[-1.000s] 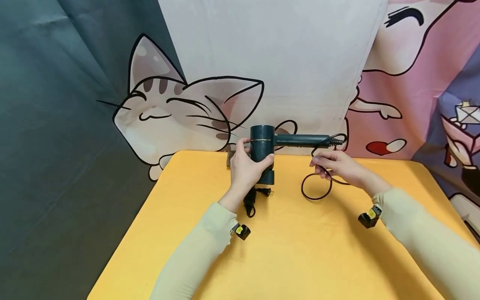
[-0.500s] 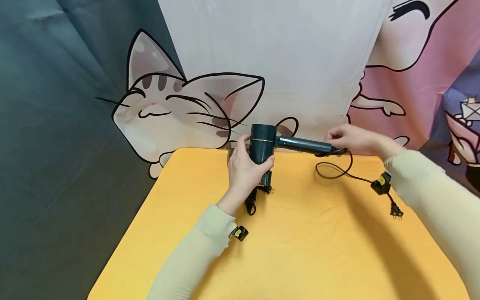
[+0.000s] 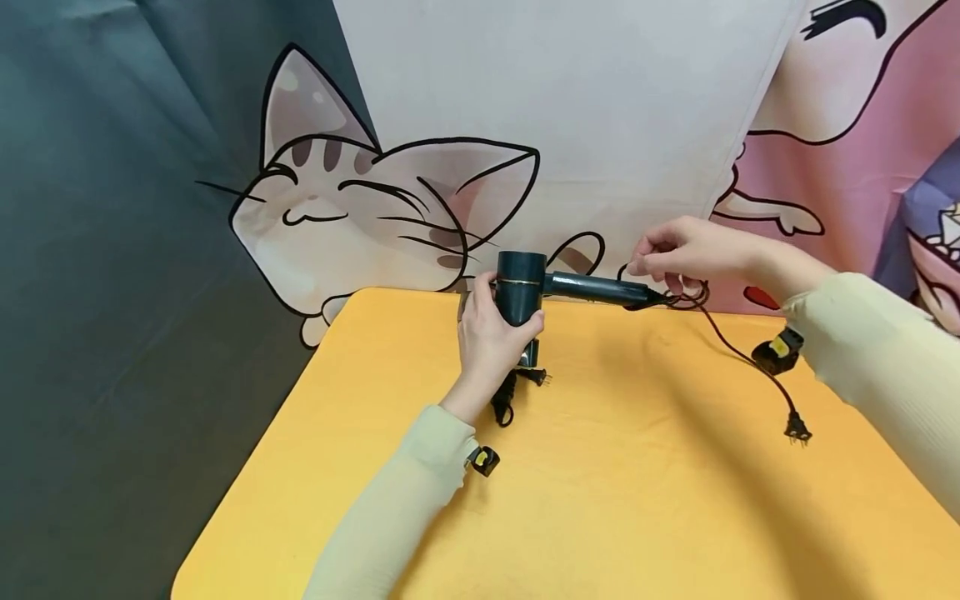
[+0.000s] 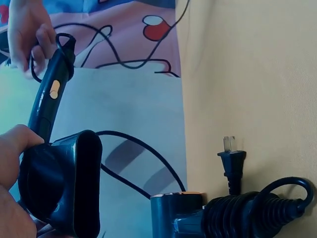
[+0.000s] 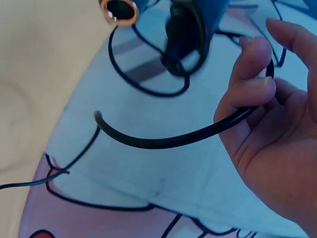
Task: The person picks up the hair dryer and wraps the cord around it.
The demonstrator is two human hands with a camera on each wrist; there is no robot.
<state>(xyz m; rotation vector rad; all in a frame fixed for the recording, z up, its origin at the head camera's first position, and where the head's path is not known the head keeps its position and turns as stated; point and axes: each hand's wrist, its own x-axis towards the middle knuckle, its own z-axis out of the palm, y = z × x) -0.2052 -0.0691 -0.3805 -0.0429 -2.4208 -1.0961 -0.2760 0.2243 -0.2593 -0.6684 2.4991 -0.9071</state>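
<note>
In the head view the left hand [image 3: 487, 337] grips the barrel of a dark green hair dryer [image 3: 521, 287], whose handle points right. The right hand [image 3: 693, 250] is beside the handle's end, its curled fingers holding the black cord [image 5: 173, 143]. A loop of cord passes round the handle [image 4: 48, 96] in the left wrist view. From the handle end the cord runs down to a two-pin plug [image 3: 797, 428] at the right. The left wrist view also shows a wide flat nozzle [image 4: 88, 183] on the held dryer.
Below the left hand lies a second dark dryer [image 4: 168, 215] with its cord bundled [image 3: 504, 400] and its plug [image 3: 537, 377] beside it. The yellow table [image 3: 585, 500] ends at a printed cloth backdrop [image 3: 585, 100] showing a cat.
The right hand has risen from the table side to behind the handle's end, drawing the cord round the handle. The handle end tilts lower than before. The left hand keeps its grip.
</note>
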